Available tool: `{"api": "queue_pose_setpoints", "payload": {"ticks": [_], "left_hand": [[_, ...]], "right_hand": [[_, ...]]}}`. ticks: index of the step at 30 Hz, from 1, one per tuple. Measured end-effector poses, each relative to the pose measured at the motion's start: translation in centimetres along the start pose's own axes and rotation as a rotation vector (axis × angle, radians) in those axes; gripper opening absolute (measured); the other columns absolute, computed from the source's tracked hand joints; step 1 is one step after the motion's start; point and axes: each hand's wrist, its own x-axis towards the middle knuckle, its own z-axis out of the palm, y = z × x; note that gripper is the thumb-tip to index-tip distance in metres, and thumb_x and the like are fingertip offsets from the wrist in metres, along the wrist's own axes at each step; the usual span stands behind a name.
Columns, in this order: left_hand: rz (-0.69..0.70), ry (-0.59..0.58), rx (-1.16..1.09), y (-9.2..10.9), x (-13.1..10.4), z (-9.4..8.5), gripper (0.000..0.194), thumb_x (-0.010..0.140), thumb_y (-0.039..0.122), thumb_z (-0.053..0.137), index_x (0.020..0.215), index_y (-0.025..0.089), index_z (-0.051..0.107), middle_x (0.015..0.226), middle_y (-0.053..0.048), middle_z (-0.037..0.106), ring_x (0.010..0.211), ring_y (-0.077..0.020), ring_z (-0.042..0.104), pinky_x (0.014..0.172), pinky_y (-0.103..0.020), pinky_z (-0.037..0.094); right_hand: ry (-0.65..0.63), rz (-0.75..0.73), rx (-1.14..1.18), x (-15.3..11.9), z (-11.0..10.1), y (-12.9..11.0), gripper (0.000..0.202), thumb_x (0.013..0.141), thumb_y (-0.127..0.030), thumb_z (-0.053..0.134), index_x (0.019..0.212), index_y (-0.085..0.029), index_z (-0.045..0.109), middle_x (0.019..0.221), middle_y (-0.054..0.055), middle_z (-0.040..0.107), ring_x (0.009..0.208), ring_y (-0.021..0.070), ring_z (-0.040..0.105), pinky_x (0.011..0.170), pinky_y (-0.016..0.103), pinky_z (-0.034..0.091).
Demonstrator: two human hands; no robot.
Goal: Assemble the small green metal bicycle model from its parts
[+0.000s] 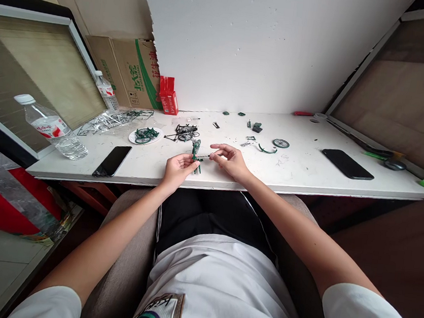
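Note:
Close to the table's front edge, my left hand (179, 169) pinches a green model bicycle frame (196, 152) between thumb and fingers. The frame stands roughly upright, and part of it hides behind the fingertips. My right hand (230, 162) closes thumb and index finger on a small thin dark part (205, 157), which reaches toward the frame; whether the two touch I cannot tell. Just behind the hands lies a cluster of black model parts (184, 132). To the right are a spoked model wheel (280, 143) and a curved green fender-like piece (267, 149).
A white plate (132, 136) bears green parts, beside plastic sprues (125, 117). Phones lie left (112, 161) and right (347, 164). Two water bottles (56, 131) stand or lean at the left, near a red box (169, 96) and a cardboard carton (126, 70). Small dark pieces (257, 127) lie farther back.

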Motion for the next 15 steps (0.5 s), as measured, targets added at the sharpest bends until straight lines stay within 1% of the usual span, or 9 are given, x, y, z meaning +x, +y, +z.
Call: {"api": "queue_pose_setpoints", "payload": {"ticks": [4, 7, 9, 12, 15], "left_hand": [[0.002, -0.001, 0.001, -0.09, 0.03, -0.03, 0.049, 0.068, 0.040, 0.097, 0.105, 0.013, 0.078, 0.099, -0.012, 0.080, 0.088, -0.0209, 0.074, 0.091, -0.039, 0.059], [0.000, 0.004, 0.003, -0.23, 0.07, -0.08, 0.049, 0.068, 0.040, 0.097, 0.104, 0.013, 0.078, 0.099, -0.012, 0.080, 0.088, -0.0206, 0.074, 0.090, -0.038, 0.059], [-0.001, 0.008, 0.000, -0.25, 0.07, -0.08, 0.050, 0.068, 0.041, 0.097, 0.105, 0.013, 0.078, 0.099, -0.012, 0.080, 0.088, -0.0206, 0.074, 0.090, -0.038, 0.059], [-0.002, 0.010, -0.012, -0.12, 0.05, -0.01, 0.052, 0.067, 0.042, 0.098, 0.105, 0.013, 0.078, 0.100, -0.012, 0.080, 0.089, -0.0207, 0.073, 0.091, -0.038, 0.060], [-0.010, 0.015, -0.021, 0.10, 0.02, 0.09, 0.051, 0.066, 0.042, 0.098, 0.103, 0.013, 0.078, 0.100, -0.012, 0.080, 0.089, -0.0207, 0.073, 0.091, -0.039, 0.060]], "right_hand": [[-0.004, -0.016, 0.016, 0.03, -0.02, 0.01, 0.065, 0.077, -0.054, 0.089, 0.130, -0.020, 0.072, 0.093, 0.005, 0.077, 0.091, 0.0213, 0.070, 0.079, 0.033, 0.054], [-0.009, -0.027, 0.017, 0.06, -0.07, 0.12, 0.064, 0.077, -0.052, 0.090, 0.129, -0.020, 0.072, 0.095, 0.006, 0.078, 0.096, 0.0220, 0.070, 0.087, 0.035, 0.054], [-0.010, -0.026, 0.020, 0.05, -0.10, 0.12, 0.062, 0.076, -0.051, 0.090, 0.127, -0.020, 0.073, 0.095, 0.006, 0.078, 0.098, 0.0225, 0.070, 0.088, 0.036, 0.054], [-0.004, -0.004, 0.022, 0.02, -0.08, 0.09, 0.060, 0.077, -0.052, 0.090, 0.125, -0.020, 0.074, 0.096, 0.007, 0.077, 0.097, 0.0226, 0.069, 0.079, 0.033, 0.054], [0.016, 0.037, 0.029, 0.04, 0.03, 0.13, 0.052, 0.078, -0.054, 0.087, 0.116, -0.020, 0.078, 0.109, 0.010, 0.077, 0.092, 0.0210, 0.068, 0.065, 0.030, 0.051]]}}
